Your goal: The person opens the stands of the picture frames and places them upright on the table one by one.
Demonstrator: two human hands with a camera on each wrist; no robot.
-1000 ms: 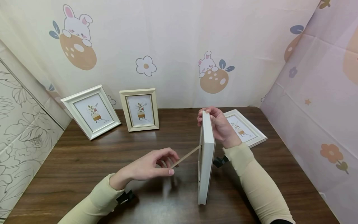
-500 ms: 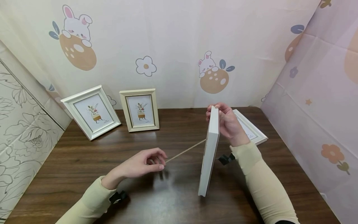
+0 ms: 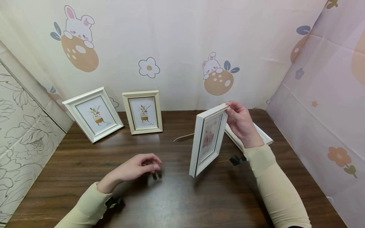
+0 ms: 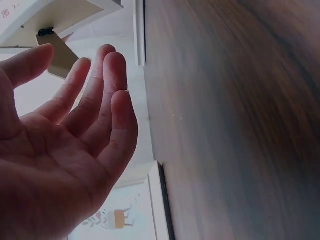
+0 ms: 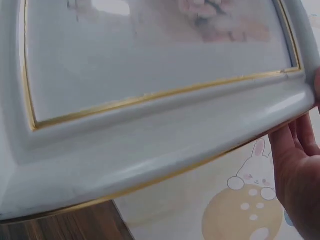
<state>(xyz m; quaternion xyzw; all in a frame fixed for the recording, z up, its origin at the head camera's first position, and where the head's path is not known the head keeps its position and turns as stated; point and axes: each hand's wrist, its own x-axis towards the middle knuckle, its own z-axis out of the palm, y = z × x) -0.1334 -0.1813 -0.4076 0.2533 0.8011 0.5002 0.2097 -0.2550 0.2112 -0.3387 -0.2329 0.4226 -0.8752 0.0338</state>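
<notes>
A white picture frame with a thin gold inner line [image 5: 125,155] is held upright and angled above the table by my right hand [image 3: 243,125]. The fingers grip its top right corner. Its pinkish print faces partly toward me in the head view. From its back, a flat brown stand leg [image 3: 183,137] sticks out to the left; the left wrist view shows this leg [image 4: 60,57] too. My left hand [image 3: 134,167] hovers over the table left of the frame, fingers loosely bent, touching nothing.
Two frames with plant prints stand at the back left, one white [image 3: 106,133] and one cream [image 3: 146,129]. Another white frame [image 3: 263,134] lies flat behind my right forearm. The dark wooden table [image 3: 171,202] meets a printed curtain [image 3: 176,38] behind.
My left hand has let go of the stand leg and drawn back left. My right hand has moved right and turned the frame, so its front now shows instead of its edge.
</notes>
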